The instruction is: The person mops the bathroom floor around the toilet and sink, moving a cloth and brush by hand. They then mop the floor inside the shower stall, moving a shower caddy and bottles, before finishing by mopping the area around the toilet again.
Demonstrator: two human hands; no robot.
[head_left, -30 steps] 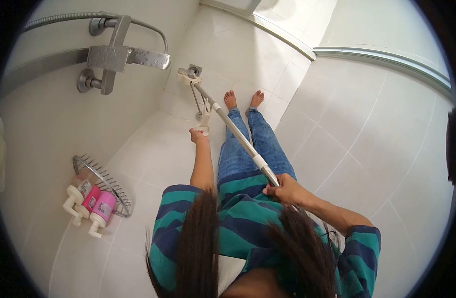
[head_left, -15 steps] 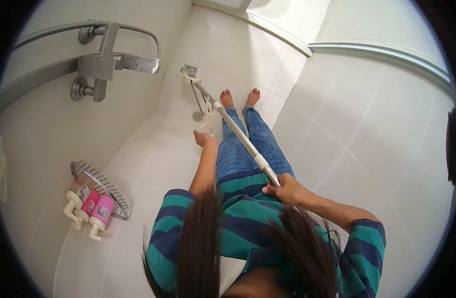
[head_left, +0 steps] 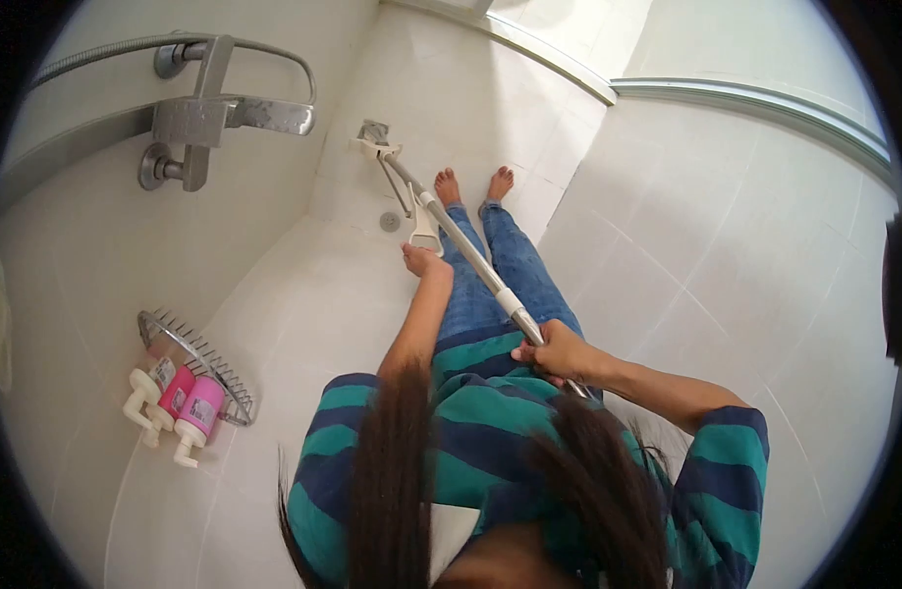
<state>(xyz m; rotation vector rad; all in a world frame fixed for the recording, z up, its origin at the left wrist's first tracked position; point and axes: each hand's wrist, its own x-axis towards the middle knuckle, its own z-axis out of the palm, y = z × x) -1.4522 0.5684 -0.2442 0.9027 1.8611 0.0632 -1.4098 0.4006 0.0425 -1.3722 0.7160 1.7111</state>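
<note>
The right hand (head_left: 559, 355) clenches the mop pole (head_left: 470, 257); the left hand (head_left: 423, 261) grips the wringer lever (head_left: 421, 228) at eleven o'clock of it. The mop head (head_left: 374, 147) rests on the floor at twelve o'clock, by the drain (head_left: 390, 222). Steadying the pole firmly while working the lever seems wise.

Green-and-navy striped shirt (head_left: 470, 432), blue jeans (head_left: 490, 285), pink bottles (head_left: 191, 407), seemingly silver mop pole (head_left: 465, 250), white tiles (head_left: 726, 255).
</note>
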